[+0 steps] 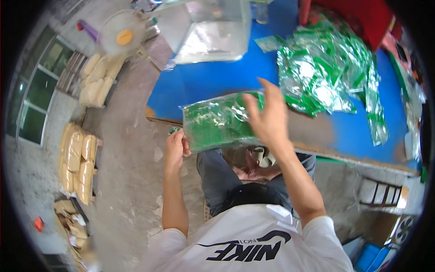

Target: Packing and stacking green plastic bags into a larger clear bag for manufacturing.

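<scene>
A clear plastic bag (217, 120) with flat green contents lies at the near edge of the blue table, partly overhanging it. My left hand (176, 148) is closed on the bag's lower left corner, and a small green bit shows just above its fingers. Over the bag's right end is my right hand (271, 119), slightly blurred, with its thumb and fingers spread. Whether it touches the bag I cannot tell. To the right, a heap of shiny green and clear packets (324, 68) covers part of the table.
A translucent plastic bin (213, 38) stands at the table's far left, and something red (353, 18) rises behind the packets. A round fan (122, 34) is beyond the table's left end. Stacked tan sacks (78, 158) sit on the floor at left.
</scene>
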`<action>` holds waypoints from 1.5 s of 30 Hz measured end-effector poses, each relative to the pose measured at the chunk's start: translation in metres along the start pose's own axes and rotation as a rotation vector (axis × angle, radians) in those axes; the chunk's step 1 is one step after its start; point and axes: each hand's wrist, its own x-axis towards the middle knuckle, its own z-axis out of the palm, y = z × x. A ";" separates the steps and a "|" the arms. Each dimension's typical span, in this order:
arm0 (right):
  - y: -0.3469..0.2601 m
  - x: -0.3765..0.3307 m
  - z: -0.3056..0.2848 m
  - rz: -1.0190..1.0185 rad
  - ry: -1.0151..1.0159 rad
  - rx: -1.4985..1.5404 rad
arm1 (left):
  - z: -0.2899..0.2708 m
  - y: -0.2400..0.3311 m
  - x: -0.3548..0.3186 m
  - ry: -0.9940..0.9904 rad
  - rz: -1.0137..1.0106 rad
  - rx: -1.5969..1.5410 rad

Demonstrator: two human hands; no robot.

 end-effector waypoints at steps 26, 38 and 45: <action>-0.015 -0.035 0.035 0.393 -0.495 0.148 | 0.056 -0.126 -0.003 -0.105 -0.115 -0.817; 0.106 0.020 -0.075 -0.105 -0.291 -0.139 | -0.212 -0.304 0.031 0.241 -0.248 -0.978; 0.216 0.051 -0.063 0.119 -0.317 -0.693 | -0.139 -0.219 0.090 -0.028 -0.341 -0.627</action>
